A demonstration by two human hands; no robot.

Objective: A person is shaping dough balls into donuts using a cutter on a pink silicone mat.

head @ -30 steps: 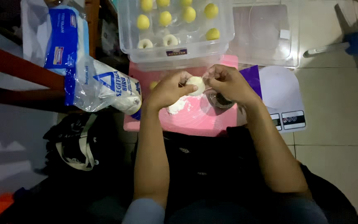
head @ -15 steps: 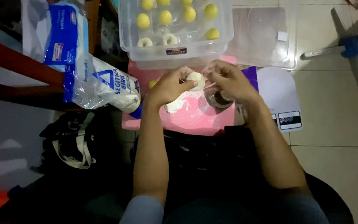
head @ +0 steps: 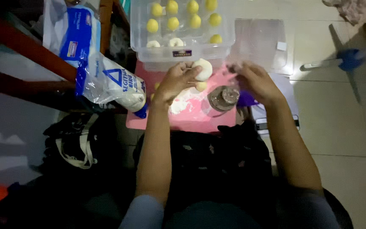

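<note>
My left hand (head: 175, 80) holds a round ball of white dough (head: 203, 69) just above the pink mat (head: 191, 116), close to the front wall of the clear plastic box (head: 183, 54). My right hand (head: 254, 81) has come away to the right, its fingers loosely curled, and hovers near a small round bowl of dark filling (head: 223, 98). I cannot see anything between its fingers. A small yellow dough piece (head: 200, 86) and a patch of white flour (head: 178, 106) lie on the mat under my left hand.
The clear box holds several yellow balls (head: 172, 23) and two white ones (head: 176, 42). Its clear lid (head: 261, 42) lies on the tiled floor to the right. A flour bag (head: 117, 87) leans at the left, beside a red-brown wooden bar (head: 26, 51). A dark bag (head: 77, 140) lies lower left.
Both hands were together on the dough ball over the mat. Now my right hand has let go and moved right, and my left hand has lifted the ball toward the box.
</note>
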